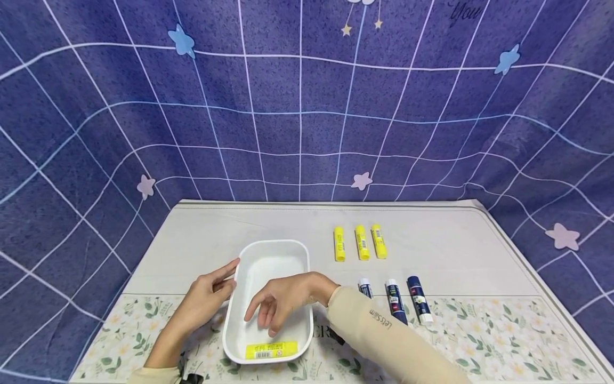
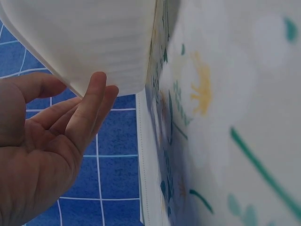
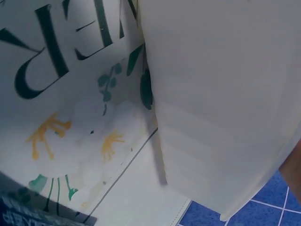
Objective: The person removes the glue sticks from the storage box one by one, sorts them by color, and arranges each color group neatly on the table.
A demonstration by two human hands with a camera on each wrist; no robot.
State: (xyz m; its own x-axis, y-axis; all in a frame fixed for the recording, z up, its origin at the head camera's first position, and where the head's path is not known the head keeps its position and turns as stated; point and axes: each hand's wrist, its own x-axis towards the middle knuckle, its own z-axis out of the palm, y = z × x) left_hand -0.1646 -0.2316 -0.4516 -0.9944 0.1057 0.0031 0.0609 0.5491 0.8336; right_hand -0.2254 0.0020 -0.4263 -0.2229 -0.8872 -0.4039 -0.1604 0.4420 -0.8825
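Note:
A white rectangular box (image 1: 268, 258) stands left of centre on the table. My left hand (image 1: 208, 296) is at its left side; in the left wrist view, the fingers (image 2: 89, 106) lie fairly straight against the outer wall, with the thumb at the rim. Over the box's inside is my right hand (image 1: 280, 303), its fingers loosely bent and nothing between them. A yellow glue stick (image 1: 271, 350) lies crosswise at the near end of the box, just below that hand. In the right wrist view the box wall (image 3: 221, 94) fills much of the frame.
Right of the box, three yellow glue sticks (image 1: 362, 242) lie in a row. Nearer are three dark blue and white glue sticks (image 1: 419, 300), one partly covered by the right sleeve (image 1: 379, 325). A flowered cloth (image 1: 503, 336) covers the table's near part. A blue curtain (image 1: 297, 133) hangs behind.

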